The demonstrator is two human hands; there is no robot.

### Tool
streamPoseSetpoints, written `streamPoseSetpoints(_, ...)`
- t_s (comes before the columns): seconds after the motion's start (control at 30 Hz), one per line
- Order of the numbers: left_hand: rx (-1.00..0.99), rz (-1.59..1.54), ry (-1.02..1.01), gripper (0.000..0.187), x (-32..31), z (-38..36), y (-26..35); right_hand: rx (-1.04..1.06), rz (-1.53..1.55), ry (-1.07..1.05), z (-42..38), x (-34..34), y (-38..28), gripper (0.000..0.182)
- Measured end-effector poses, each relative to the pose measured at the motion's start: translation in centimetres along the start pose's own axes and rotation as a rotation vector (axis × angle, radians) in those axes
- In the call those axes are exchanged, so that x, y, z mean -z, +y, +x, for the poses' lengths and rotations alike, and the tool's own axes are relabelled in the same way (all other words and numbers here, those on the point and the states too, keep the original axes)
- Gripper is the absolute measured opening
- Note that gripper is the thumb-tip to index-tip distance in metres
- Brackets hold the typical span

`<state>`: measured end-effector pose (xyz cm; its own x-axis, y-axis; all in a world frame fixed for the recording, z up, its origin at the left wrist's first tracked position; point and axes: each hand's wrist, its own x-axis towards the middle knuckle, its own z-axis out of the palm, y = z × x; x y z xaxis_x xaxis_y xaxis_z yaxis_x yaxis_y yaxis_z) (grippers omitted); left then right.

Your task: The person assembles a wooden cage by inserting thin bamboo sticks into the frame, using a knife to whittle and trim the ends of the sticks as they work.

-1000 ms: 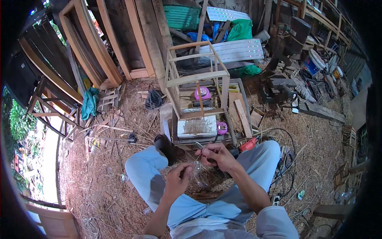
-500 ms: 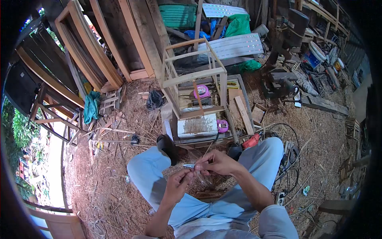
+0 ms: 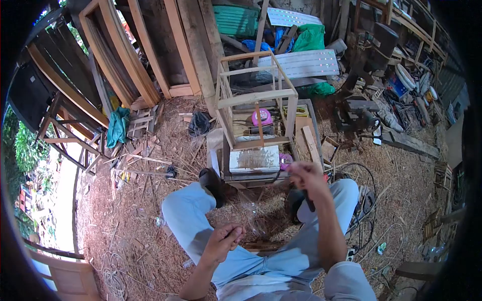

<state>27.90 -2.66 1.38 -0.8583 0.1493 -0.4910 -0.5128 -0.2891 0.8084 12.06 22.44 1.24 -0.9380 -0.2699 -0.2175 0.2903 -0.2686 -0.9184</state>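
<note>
My right hand (image 3: 310,179), blurred, is raised above my right knee, close to the board's front right corner. Its fingers are closed round a narrow dark-handled tool (image 3: 310,202), whose dark end sticks out below the palm; I cannot see a blade. My left hand (image 3: 225,242) hovers over my lap with its fingers curled together; whatever they may pinch is too small to make out. Just beyond the right hand lies a pink tape measure (image 3: 285,161), beside a worn white block (image 3: 254,159). A slatted wooden frame (image 3: 257,99) stands upright behind them.
A second pink tape measure (image 3: 261,117) lies inside the wooden frame. Loose wood strips (image 3: 312,146) rest at its right. A black cable (image 3: 372,200) loops over the shavings-covered floor (image 3: 145,210). Door frames (image 3: 118,55) lean at the back left, and a vise (image 3: 359,115) stands right.
My hands have parted. The right one has swung forward and right, and the small pointed blade seen between the hands no longer shows. My left hand has dropped slightly, its fingers curled.
</note>
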Motion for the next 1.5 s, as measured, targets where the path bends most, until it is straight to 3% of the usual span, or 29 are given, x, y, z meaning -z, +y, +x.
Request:
streamPoseSetpoints(0.07,0.002,0.027,-0.001,0.016,0.4,0.0,-0.6,-0.034,0.099,0.015,0.3,0.9,0.6,0.018)
streamPoseSetpoints(0.13,-0.028,0.027,0.051,0.016,0.0,0.2,-0.4,0.060,0.246,-0.008,0.6,1.4,2.1,0.025)
streamPoseSetpoints(0.17,-0.059,0.034,0.098,0.016,-0.3,0.5,-0.1,0.015,0.273,-0.108,0.4,1.6,2.6,0.029)
streamPoseSetpoints(0.2,-0.061,0.032,0.090,0.016,-0.6,0.7,0.2,0.019,0.268,-0.103,-0.2,0.9,2.3,0.029)
streamPoseSetpoints(0.27,-0.127,0.045,0.100,0.016,-1.0,1.0,0.8,-0.027,0.019,-0.300,-1.8,-1.9,1.1,0.031)
streamPoseSetpoints(0.33,-0.154,0.080,0.085,0.016,-1.3,1.2,1.1,-0.034,-0.040,-0.507,-2.9,-4.4,0.6,0.035)
streamPoseSetpoints(0.43,-0.179,0.185,0.067,0.015,-2.1,1.1,1.3,0.007,0.011,-0.623,-2.7,-6.5,2.6,0.028)
streamPoseSetpoints(0.7,-0.349,0.473,0.136,0.015,-3.1,0.3,1.5,0.018,-0.120,-0.617,-2.3,-5.2,2.8,0.021)
streamPoseSetpoints(0.77,-0.104,0.132,0.011,0.018,-2.2,0.4,1.0,0.033,-0.124,-0.603,-2.5,-5.2,2.8,0.020)
streamPoseSetpoints(0.97,0.141,-0.300,-0.143,0.016,-1.0,1.0,1.0,0.052,-0.137,-0.570,-2.3,-5.3,3.3,0.019)
streamPoseSetpoints(1.2,0.124,-0.353,-0.160,0.019,-1.5,1.8,1.2,0.028,-0.172,-0.686,-3.3,-6.6,3.6,0.020)
streamPoseSetpoints(1.27,0.140,-0.352,-0.183,0.019,-1.5,1.6,1.8,-0.056,-0.131,-0.654,-3.4,-6.8,3.5,0.021)
streamPoseSetpoints(1.4,0.138,-0.365,-0.262,0.019,-1.2,1.6,1.3,0.068,-0.146,-0.526,-2.3,-5.5,3.3,0.022)
streamPoseSetpoints(1.5,0.114,-0.262,-0.123,0.015,-2.0,1.5,1.3,0.032,-0.124,-0.573,-2.4,-5.0,2.7,0.023)
